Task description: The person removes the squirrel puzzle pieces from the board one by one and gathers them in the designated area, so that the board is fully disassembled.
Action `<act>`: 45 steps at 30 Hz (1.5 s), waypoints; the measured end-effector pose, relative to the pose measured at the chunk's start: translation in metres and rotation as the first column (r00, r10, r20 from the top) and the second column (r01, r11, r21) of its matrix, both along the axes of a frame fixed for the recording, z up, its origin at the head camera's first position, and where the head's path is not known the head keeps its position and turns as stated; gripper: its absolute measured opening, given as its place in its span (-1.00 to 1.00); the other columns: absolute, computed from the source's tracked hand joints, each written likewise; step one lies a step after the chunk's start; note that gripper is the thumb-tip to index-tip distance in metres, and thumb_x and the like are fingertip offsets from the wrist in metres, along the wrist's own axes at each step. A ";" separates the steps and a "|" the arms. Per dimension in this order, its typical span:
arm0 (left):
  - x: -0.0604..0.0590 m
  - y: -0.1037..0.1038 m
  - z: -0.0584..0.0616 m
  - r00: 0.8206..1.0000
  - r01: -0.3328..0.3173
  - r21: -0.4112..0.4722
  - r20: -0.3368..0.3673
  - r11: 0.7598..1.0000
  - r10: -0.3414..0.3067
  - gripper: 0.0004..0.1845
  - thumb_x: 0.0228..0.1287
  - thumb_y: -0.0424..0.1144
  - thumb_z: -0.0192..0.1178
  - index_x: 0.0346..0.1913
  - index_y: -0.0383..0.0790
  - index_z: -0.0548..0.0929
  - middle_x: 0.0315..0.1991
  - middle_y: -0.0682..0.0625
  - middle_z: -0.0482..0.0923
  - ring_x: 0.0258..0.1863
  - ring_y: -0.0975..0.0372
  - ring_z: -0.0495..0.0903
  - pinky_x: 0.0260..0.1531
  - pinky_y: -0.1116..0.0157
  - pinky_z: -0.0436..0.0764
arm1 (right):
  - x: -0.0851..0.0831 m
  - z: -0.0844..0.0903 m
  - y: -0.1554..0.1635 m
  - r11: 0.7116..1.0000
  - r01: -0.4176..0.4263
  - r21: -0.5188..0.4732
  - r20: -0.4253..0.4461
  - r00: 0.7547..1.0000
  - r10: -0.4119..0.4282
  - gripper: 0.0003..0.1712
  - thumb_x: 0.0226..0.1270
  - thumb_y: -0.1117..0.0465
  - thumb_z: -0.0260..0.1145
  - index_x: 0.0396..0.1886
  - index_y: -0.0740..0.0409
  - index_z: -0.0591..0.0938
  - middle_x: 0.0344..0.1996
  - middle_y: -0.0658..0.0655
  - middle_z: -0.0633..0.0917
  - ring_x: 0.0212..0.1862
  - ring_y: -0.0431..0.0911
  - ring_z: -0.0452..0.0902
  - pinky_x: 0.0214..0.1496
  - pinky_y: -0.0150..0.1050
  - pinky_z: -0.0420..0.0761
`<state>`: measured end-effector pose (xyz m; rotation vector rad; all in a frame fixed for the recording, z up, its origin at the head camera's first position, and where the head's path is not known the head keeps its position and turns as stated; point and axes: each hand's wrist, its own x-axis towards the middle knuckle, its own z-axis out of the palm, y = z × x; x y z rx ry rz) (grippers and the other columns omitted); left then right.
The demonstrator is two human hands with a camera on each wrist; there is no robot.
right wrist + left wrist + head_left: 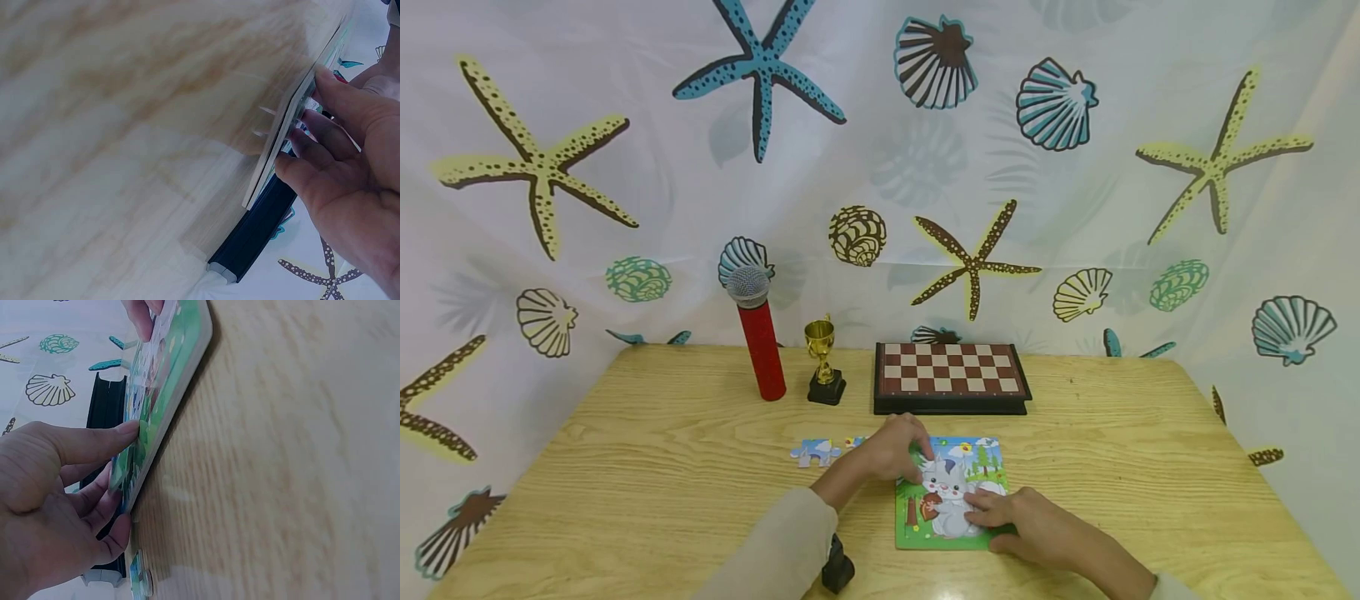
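A jigsaw puzzle (952,532) of a grey squirrel holding an acorn lies on the table before me. At its upper left, my left hand (895,450) bends over the board. The left wrist view shows a puzzle piece (120,470) tilted up from the board, pinched between the thumb and fingers of that hand. My right hand (1030,521) rests on the puzzle's lower right, fingertips on the picture and thumb by the edge. From the right wrist view, its fingers (319,134) lie along the board's surface. The left hand hides the puzzle's upper left corner.
Loose puzzle pieces (816,452) lie left of the board, partly behind my left forearm. A folded chessboard box (951,404) sits behind the puzzle. Farther left stand a small gold trophy (824,375) and a red microphone (762,350). A patterned curtain (865,167) hangs behind the table.
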<state>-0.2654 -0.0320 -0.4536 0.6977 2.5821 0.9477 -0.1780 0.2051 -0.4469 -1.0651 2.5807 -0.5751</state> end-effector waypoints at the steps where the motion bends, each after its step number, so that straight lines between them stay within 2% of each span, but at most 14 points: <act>1: 0.000 0.000 0.000 1.000 0.000 -0.005 -0.003 1.000 0.000 -0.82 -0.14 -0.44 0.47 -0.45 -0.17 0.70 0.00 -0.08 0.50 0.14 0.01 0.33 0.09 0.04 0.42 | 0.000 0.000 0.000 1.000 0.000 0.000 0.001 1.000 0.000 -0.47 0.19 0.21 0.33 0.20 0.12 0.54 0.29 0.14 0.46 0.31 0.03 0.39 0.22 0.08 0.44; 6: 0.001 -0.002 0.003 0.999 0.005 -0.021 -0.048 1.000 -0.006 -0.76 -0.10 -0.40 0.47 -0.29 -0.17 0.72 -0.05 -0.05 0.53 0.06 0.05 0.39 0.06 0.08 0.45 | 0.000 0.001 -0.001 1.000 0.003 0.005 0.010 1.000 -0.003 -0.47 0.20 0.21 0.33 0.20 0.11 0.54 0.29 0.13 0.46 0.31 0.03 0.38 0.23 0.06 0.44; 11: 0.000 -0.005 0.004 0.997 -0.015 0.048 -0.074 0.999 0.019 -0.77 0.14 -0.36 0.32 -0.11 -0.20 0.66 -0.12 -0.05 0.55 -0.10 0.12 0.48 -0.11 0.17 0.51 | -0.001 0.002 -0.002 1.000 0.005 0.014 0.013 1.000 -0.005 -0.48 0.20 0.20 0.33 0.20 0.10 0.54 0.29 0.12 0.46 0.31 0.02 0.39 0.23 0.03 0.45; 14: -0.001 -0.007 0.005 0.994 -0.023 0.085 -0.107 0.996 0.032 -0.85 0.27 -0.36 0.19 -0.12 -0.23 0.66 -0.18 -0.05 0.59 -0.23 0.18 0.52 -0.25 0.28 0.52 | -0.001 0.002 -0.002 1.000 0.002 0.018 0.009 1.000 -0.002 -0.47 0.20 0.20 0.33 0.20 0.10 0.54 0.29 0.13 0.46 0.31 0.02 0.39 0.23 0.03 0.45; 17: -0.003 -0.007 0.006 0.989 -0.029 0.118 -0.140 0.993 0.046 -0.85 0.32 -0.40 0.12 -0.19 -0.25 0.69 -0.24 -0.05 0.64 -0.34 0.25 0.52 -0.34 0.35 0.51 | 0.000 0.002 -0.002 1.000 -0.005 0.020 0.000 1.000 0.005 -0.47 0.20 0.19 0.32 0.21 0.10 0.54 0.29 0.13 0.46 0.30 0.02 0.39 0.22 0.03 0.46; 21: -0.005 -0.008 0.006 0.989 -0.048 0.149 -0.131 0.988 0.068 -0.83 0.33 -0.42 0.09 -0.24 -0.24 0.70 -0.29 -0.04 0.66 -0.36 0.29 0.51 -0.34 0.36 0.51 | 0.000 0.003 -0.002 1.000 -0.010 0.013 0.001 1.000 0.010 -0.47 0.20 0.18 0.32 0.21 0.10 0.54 0.29 0.14 0.46 0.30 0.02 0.39 0.21 0.04 0.46; 27: -0.007 -0.016 0.008 0.994 -0.060 0.188 -0.083 0.980 0.077 -0.84 0.34 -0.40 0.09 -0.22 -0.22 0.70 -0.27 -0.04 0.64 -0.32 0.28 0.51 -0.30 0.36 0.52 | -0.001 0.003 -0.002 1.000 -0.009 0.012 0.002 1.000 0.009 -0.47 0.20 0.19 0.32 0.21 0.09 0.53 0.29 0.14 0.46 0.31 0.01 0.39 0.21 0.05 0.46; 37: -0.007 -0.045 0.014 0.990 -0.106 0.213 -0.066 0.971 0.123 -0.87 0.31 -0.42 0.13 -0.23 -0.24 0.68 -0.29 0.00 0.61 -0.30 0.26 0.50 -0.25 0.33 0.52 | -0.001 0.001 0.001 0.999 -0.048 0.004 -0.046 0.998 0.048 -0.48 0.22 0.14 0.31 0.20 0.09 0.55 0.26 0.16 0.49 0.28 0.03 0.43 0.16 0.03 0.51; 45: -0.008 -0.086 0.015 0.987 -0.132 0.183 -0.069 0.974 0.147 -0.88 0.29 -0.45 0.13 -0.24 -0.27 0.67 -0.28 -0.06 0.63 -0.28 0.24 0.50 -0.19 0.29 0.52 | 0.000 0.003 -0.002 0.999 -0.008 0.033 0.005 1.000 0.007 -0.47 0.23 0.18 0.31 0.22 0.06 0.53 0.29 0.12 0.46 0.32 0.00 0.38 0.21 0.03 0.46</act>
